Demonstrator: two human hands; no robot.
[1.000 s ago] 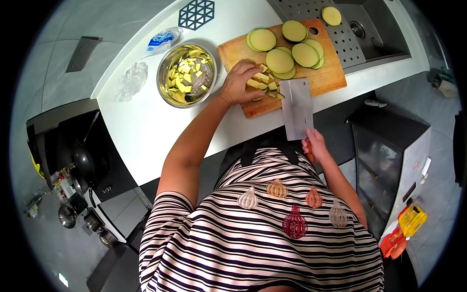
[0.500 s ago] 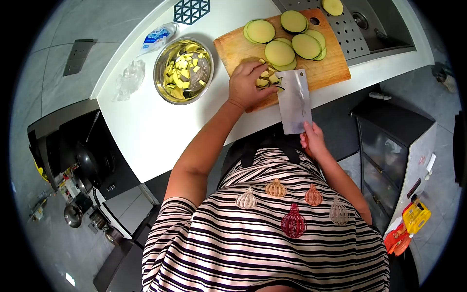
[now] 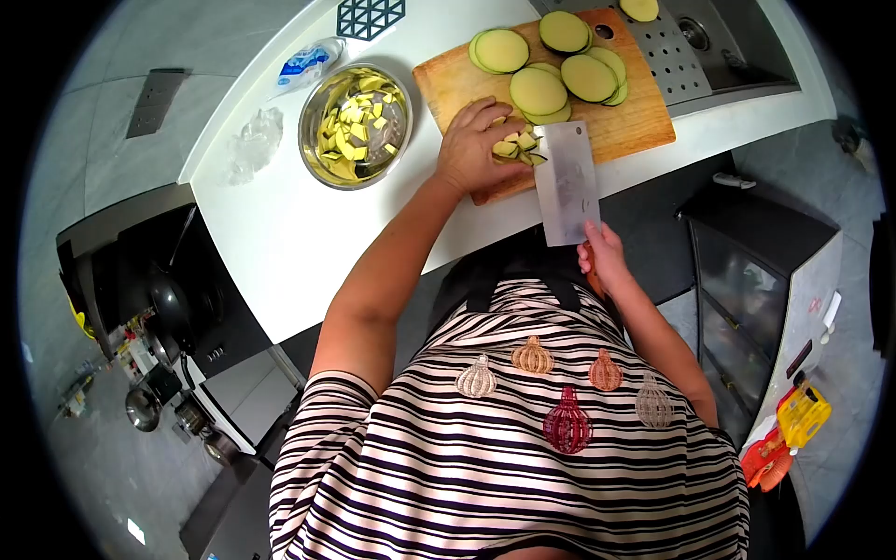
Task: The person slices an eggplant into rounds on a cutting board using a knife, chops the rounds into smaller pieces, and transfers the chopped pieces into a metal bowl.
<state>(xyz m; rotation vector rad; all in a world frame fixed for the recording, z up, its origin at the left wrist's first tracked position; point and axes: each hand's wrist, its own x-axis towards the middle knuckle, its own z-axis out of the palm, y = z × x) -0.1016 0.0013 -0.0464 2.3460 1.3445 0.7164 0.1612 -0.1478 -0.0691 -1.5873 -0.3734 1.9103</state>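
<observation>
My right hand [image 3: 602,254] grips the handle of a cleaver [image 3: 568,182], whose broad blade lies over the near edge of the wooden cutting board [image 3: 644,126]. Beside the blade's left side is a small pile of diced eggplant [image 3: 519,147]. My left hand [image 3: 478,149] curves around the pile's left side, fingers stretched and thumb apart; some pieces are hidden beneath it. Round eggplant slices [image 3: 539,91] with dark rims lie in overlapping stacks across the far part of the board. To the left, a metal bowl [image 3: 407,145] holds more eggplant cubes.
A sink [image 3: 737,79] with a perforated tray [image 3: 665,70] adjoins the board, and one slice [image 3: 639,9] rests there. Left of the bowl are a blue-and-white packet [image 3: 308,65] and a crumpled clear bag [image 3: 257,145]. A dark lattice trivet [image 3: 371,17] lies behind.
My left hand has opened out a little, its fingers reaching farther along the pile. The cleaver has shifted slightly away from me. The whole view has moved slightly.
</observation>
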